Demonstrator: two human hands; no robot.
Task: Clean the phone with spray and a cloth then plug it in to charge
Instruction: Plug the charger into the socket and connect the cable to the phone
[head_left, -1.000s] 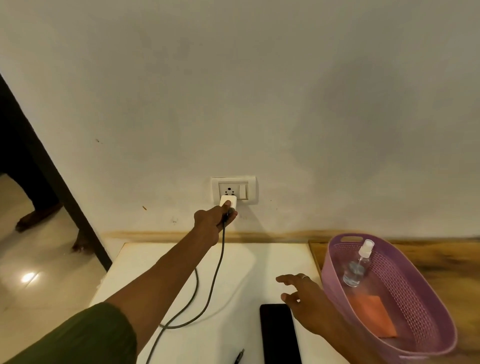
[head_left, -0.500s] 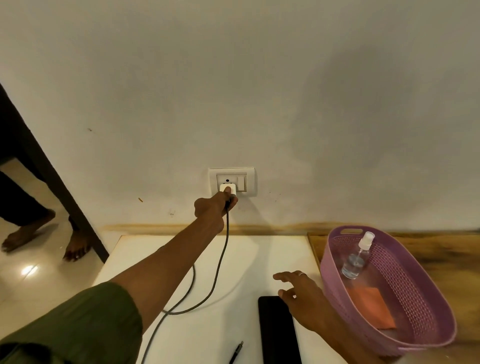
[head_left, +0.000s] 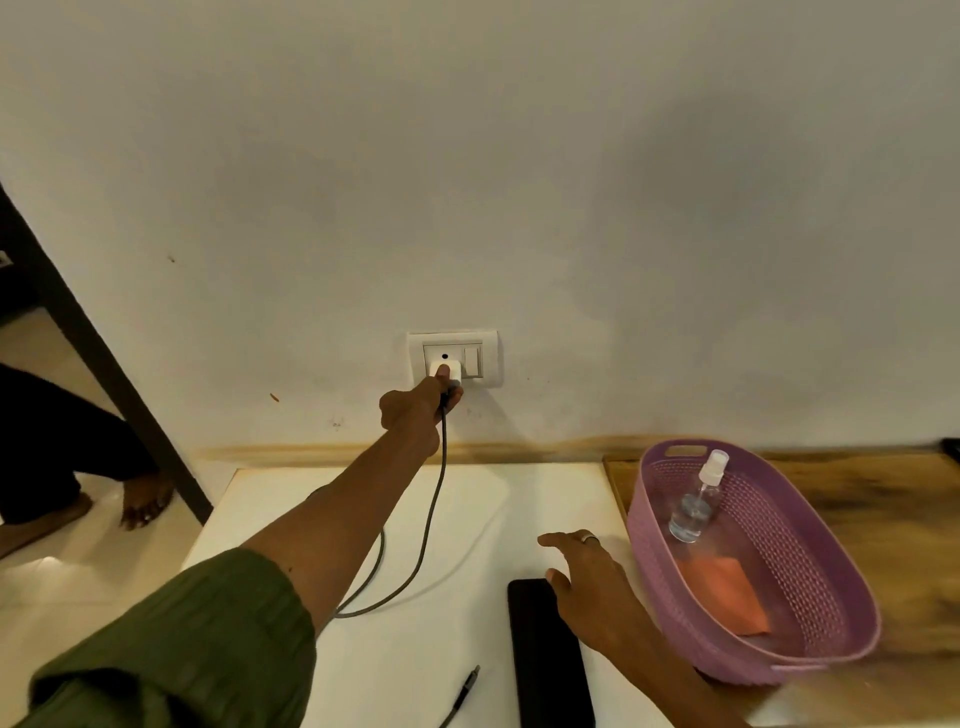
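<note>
a plain wall (head_left: 519, 182) is faced above the white desk (head_left: 467, 519). the phone (head_left: 545, 654) is lain flat under the spread, empty right hand (head_left: 587, 587). the charger (head_left: 445, 372), lower a second ago, is now pressed by the closed left hand (head_left: 418, 410) into the socket (head_left: 453, 358); the cable tip (head_left: 466, 686) is left unconnected.

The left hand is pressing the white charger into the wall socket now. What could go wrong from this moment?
1. The left hand pushes the white charger adapter at the white wall socket at full reach; it may seat crooked or only partly.
2. The free connector end of the grey cable lies beside the black phone, unplugged; that step could be forgotten.
3. A tug on the cable could drag it off the white table.
</note>
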